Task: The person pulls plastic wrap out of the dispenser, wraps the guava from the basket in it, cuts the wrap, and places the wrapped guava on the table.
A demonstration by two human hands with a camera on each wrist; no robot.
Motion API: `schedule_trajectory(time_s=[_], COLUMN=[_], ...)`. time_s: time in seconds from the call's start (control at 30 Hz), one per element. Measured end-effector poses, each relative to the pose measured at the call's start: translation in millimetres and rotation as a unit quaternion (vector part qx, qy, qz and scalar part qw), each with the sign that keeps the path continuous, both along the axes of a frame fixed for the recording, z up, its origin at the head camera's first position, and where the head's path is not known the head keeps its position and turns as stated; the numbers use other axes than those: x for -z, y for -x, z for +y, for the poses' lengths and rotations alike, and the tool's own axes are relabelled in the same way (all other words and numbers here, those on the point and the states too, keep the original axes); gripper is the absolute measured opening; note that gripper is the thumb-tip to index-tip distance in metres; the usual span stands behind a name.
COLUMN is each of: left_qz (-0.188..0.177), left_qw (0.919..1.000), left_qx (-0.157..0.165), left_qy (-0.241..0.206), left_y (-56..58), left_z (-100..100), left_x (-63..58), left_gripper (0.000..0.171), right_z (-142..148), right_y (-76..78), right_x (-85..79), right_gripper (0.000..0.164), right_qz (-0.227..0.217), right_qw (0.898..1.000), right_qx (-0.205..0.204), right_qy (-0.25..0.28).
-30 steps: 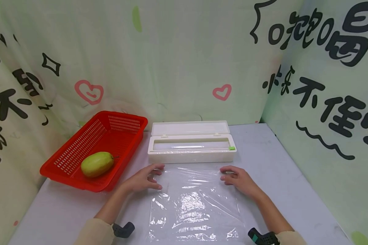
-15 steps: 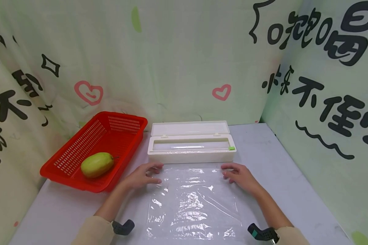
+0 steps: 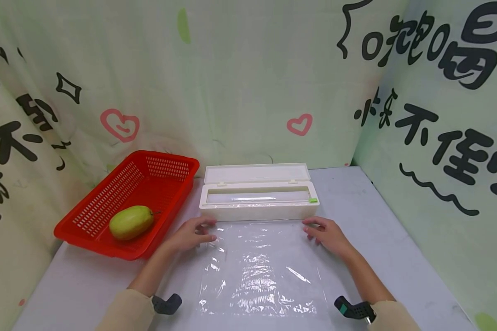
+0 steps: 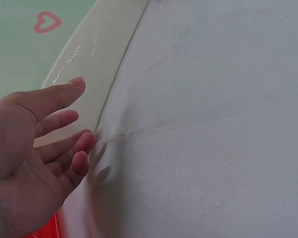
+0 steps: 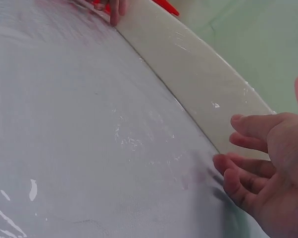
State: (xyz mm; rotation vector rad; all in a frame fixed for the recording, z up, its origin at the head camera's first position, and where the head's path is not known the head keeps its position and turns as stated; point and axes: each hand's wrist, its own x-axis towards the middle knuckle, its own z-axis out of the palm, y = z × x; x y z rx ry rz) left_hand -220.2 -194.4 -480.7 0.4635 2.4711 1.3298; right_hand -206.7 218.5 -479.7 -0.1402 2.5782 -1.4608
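Note:
A sheet of clear plastic wrap [image 3: 258, 271] lies over the table in front of a white cling film dispenser [image 3: 258, 211], its lid raised. At the sheet's back left corner is my left hand [image 3: 194, 233], fingers loosely bent and thumb apart, with the fingertips at the film's edge in the left wrist view. My right hand [image 3: 326, 234] is at the back right corner, its relaxed fingers [image 5: 233, 181] low beside the dispenser's front. Neither hand visibly pinches the film, and whether the fingertips press it is hard to tell.
A red plastic basket [image 3: 149, 184] stands at the left, holding a yellow-green oval fruit [image 3: 131, 222]. A green slider [image 3: 313, 200] sits at the dispenser's right end. Printed curtains [image 3: 248, 82] close off the back and sides of the white table [image 3: 397, 276].
Both hands have moved slightly toward the dispenser and a little farther apart. The plastic wrap has shifted back with them, and its near edge now lies farther from me.

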Motion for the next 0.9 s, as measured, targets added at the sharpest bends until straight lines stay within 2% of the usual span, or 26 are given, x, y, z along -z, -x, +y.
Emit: schedule_trajectory(time_s=[0.13,0.2,0.43,0.9], left_qz=[-0.009,-0.014,-0.022,-0.034], left_qw=[0.9998,0.9997,0.9993,0.9976], left_qx=[-0.015,-0.021,-0.031,-0.058], left_qy=[-0.001,-0.001,0.002,0.015], left_y=[-1.0,-1.4,-2.6,-3.1], left_z=[1.5,1.9,2.2,-0.7], left_x=[-2.6,-4.0,-7.3,-5.6], left_gripper=[0.051,0.052,0.051,0.052], right_z=[0.0,2.2,3.9,8.4], right_y=[0.8,4.2,7.4,6.3], right_x=[-0.7,4.8,5.8,2.8], right_gripper=[0.034,0.034,0.034,0.034], right_qz=[-0.005,-0.008,-0.009,-0.016], right_qw=[1.000,1.000,1.000,0.999], right_qx=[0.005,0.012,0.016,0.026], right_qy=[-0.003,-0.008,-0.014,-0.012])
